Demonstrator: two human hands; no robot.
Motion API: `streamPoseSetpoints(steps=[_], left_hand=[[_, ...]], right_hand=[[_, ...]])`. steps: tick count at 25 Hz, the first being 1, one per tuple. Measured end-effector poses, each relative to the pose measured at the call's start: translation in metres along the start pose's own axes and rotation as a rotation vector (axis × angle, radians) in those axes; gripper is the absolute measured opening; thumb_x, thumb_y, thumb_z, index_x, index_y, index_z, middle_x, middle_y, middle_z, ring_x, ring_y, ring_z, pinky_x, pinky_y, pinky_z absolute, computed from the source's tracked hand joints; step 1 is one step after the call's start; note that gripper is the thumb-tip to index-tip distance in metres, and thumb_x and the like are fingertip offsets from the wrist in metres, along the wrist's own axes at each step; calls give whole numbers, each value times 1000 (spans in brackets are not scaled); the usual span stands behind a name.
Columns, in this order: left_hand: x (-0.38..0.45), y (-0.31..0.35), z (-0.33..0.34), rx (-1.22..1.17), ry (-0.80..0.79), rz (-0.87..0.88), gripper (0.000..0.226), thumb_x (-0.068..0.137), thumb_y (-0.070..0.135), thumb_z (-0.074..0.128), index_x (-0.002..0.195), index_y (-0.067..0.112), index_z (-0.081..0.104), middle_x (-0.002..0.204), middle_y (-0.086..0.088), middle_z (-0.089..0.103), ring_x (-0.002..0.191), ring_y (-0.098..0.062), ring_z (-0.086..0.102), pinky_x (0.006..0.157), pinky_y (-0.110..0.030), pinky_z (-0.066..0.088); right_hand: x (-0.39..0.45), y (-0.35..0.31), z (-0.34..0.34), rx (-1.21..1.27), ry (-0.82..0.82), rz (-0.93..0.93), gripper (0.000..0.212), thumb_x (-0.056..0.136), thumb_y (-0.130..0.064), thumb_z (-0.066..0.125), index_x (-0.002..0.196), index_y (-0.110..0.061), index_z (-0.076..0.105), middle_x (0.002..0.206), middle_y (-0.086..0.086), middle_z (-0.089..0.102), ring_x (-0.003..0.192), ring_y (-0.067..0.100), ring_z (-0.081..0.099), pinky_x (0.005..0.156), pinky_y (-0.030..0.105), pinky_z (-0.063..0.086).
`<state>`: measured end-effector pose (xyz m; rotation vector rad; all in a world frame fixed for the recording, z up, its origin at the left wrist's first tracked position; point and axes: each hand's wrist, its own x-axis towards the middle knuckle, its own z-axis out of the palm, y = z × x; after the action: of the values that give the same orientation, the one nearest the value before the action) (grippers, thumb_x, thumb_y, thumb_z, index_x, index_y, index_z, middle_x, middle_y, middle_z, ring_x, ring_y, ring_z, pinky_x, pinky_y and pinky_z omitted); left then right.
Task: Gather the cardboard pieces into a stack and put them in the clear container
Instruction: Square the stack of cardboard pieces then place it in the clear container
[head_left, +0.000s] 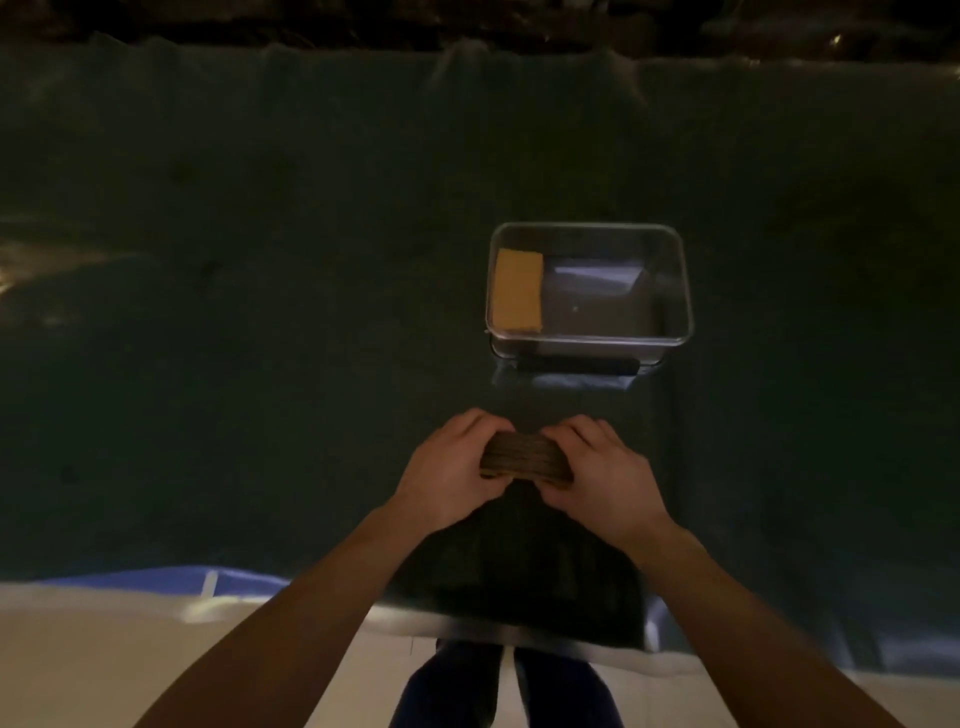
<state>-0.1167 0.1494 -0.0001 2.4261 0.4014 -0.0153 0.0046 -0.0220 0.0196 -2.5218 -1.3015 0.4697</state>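
Note:
A stack of brown cardboard pieces (523, 456) stands on edge on the dark cloth, its layered edges facing me. My left hand (451, 467) grips its left end and my right hand (602, 470) grips its right end, fingers curled over the top. Beyond them sits the clear container (675, 270), a rectangular tub with a dark handle along its near side. Inside it, against the left wall, lies a yellow-tan cardboard stack (518, 291). The container is about a hand's length farther away than my hands.
A dark green cloth (260, 338) covers the table, wrinkled at its far edge. Its near edge (156, 577) shows blue, with pale floor below. My legs (498, 686) show under the table edge. The scene is dim.

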Motion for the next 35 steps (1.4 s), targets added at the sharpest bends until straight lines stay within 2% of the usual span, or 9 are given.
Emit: streamPoseSetpoints(steps=[5,9,14,18,20,24,25,29,35], left_hand=[[5,-22,21,39,-35,-42,56,70,35,79,119,32,52,114,11,57,98,0,41,71,-19,36],[4,-26,23,-7,-55,-74,52,73,35,78,115,37,48,107,20,49,91,5,45,72,-18,39],[5,-21,10,-23,-8,-22,53,70,40,75,115,42,46,105,31,38,90,6,48,64,-7,35],[8,-24,21,-103,-81,-100,57,72,27,81,117,36,47,112,20,48,95,1,53,77,-20,47],[9,-24,23,-128,-75,-107,53,73,24,81,115,32,49,110,16,48,96,-4,56,80,-24,50],[8,-25,16,-150,-1,-23,52,71,29,78,112,38,46,106,27,40,93,5,54,73,-10,46],[7,-25,17,-146,6,-16,53,71,28,78,113,37,46,108,26,41,93,3,54,73,-11,47],[5,-24,27,-116,-78,-123,54,76,22,79,118,28,45,117,9,51,98,-10,58,78,-28,51],[5,-30,24,-164,-5,-83,58,72,22,80,110,38,40,109,14,50,88,-5,57,70,-22,49]], right_hand=[[3,16,23,26,-67,33,61,77,-45,69,132,-31,46,124,-3,54,109,17,52,82,37,54],[3,19,26,34,-66,17,55,80,-44,67,129,-32,46,122,-4,55,95,16,63,73,34,56],[0,22,19,41,55,2,55,71,-47,65,122,-34,47,113,-6,55,77,14,65,59,29,52],[4,21,32,82,-58,80,57,77,-43,68,128,-31,45,122,-4,51,91,17,65,71,35,54],[5,21,33,79,-48,84,56,77,-42,69,127,-29,45,122,-3,51,89,18,65,70,35,54],[2,22,26,40,100,39,59,68,-42,72,120,-32,46,114,-6,52,78,15,65,56,35,57],[2,21,26,38,93,46,59,69,-41,72,121,-32,46,115,-6,52,79,16,65,56,36,57],[5,17,35,88,-92,160,57,79,-41,67,130,-32,41,128,-4,51,96,19,65,78,43,57],[0,17,32,41,73,108,58,70,-38,73,121,-32,46,116,-3,57,80,20,68,57,38,55]])
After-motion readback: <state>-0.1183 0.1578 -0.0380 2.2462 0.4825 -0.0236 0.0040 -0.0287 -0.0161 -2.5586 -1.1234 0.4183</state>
